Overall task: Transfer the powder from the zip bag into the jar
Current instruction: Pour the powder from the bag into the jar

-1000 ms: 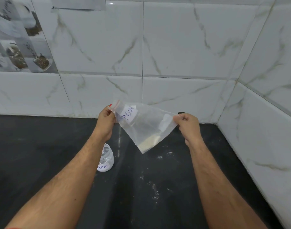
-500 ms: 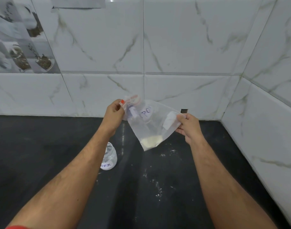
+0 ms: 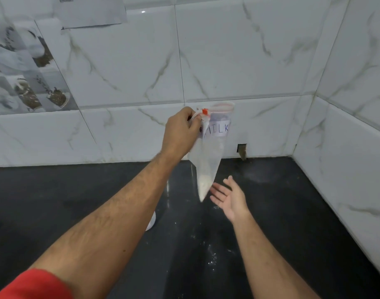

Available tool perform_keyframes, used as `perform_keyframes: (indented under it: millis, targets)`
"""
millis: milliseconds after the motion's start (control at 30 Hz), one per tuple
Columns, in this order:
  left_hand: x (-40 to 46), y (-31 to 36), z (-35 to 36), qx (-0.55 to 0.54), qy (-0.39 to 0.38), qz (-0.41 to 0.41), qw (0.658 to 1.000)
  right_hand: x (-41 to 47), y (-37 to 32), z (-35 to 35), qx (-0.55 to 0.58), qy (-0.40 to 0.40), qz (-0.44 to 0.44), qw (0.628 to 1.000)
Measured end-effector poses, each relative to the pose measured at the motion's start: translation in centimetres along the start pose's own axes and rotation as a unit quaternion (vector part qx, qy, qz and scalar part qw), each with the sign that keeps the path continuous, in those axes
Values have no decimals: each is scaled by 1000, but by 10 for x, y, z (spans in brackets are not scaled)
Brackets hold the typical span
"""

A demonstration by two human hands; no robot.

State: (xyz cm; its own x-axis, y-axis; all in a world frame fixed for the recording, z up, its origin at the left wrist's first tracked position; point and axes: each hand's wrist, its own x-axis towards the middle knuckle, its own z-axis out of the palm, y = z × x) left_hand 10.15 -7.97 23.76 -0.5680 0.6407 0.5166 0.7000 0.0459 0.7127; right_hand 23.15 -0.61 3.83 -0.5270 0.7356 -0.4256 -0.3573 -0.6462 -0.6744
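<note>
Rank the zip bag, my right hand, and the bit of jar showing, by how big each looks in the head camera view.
1. zip bag, hanging from the left hand
2. right hand, open beside the bag's tip
3. jar, only a sliver showing past the left forearm, so its true size is unsure

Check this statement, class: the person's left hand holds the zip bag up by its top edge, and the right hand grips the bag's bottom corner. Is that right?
Not quite. The head view shows the right hand open, palm up, beside the bottom corner where the powder sits; it grips nothing. The rest stands: the left hand holds the zip bag up by its top edge.
</note>
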Motion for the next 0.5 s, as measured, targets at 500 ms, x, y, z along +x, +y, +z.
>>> perform_keyframes:
  millis: [500]
  targets:
    - [7, 26, 21, 96, -11, -37, 995, -16, 40, 72, 393, -77, 52, 915]
